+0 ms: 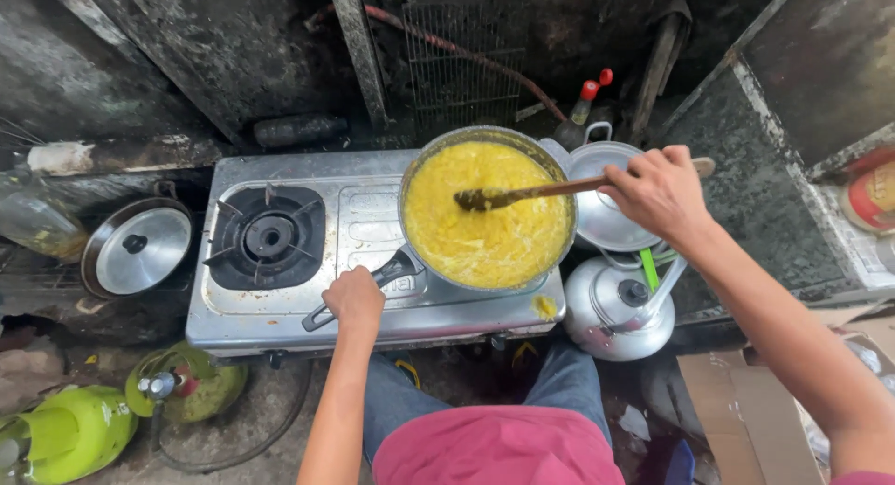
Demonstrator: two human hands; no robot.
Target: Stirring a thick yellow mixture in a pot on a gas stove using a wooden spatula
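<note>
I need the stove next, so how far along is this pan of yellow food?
Done: the pan is full of thick yellow mix. In hand: the left hand grips the handle and the right hand stirs with the wooden spoon. Left: it remains on the stove, unserved.

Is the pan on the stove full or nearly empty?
Full: yellow food fills the pan almost to its rim. The right hand holds a wooden spoon in it; the left hand grips the handle.
</note>
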